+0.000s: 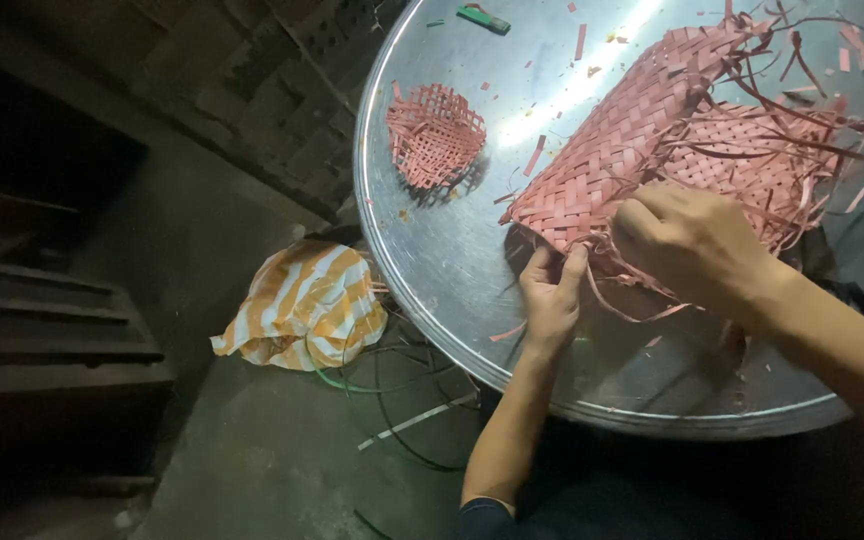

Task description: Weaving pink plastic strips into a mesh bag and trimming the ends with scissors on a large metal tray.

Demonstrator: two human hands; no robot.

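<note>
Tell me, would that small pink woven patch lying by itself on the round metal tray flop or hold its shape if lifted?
The small woven patch would probably bend somewhat: it is an open lattice of thin flat strips with loose ends. It looks light, so a nudge would likely slide it across the shiny metal tray. Its unfinished edges might fray or unravel.

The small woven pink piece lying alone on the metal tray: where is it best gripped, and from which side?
Probably its lower right edge, approached from the hands' side. The small woven piece lies flat on the round metal tray, apart from the large mat; its loose, frayed border offers a pinch hold.
</note>
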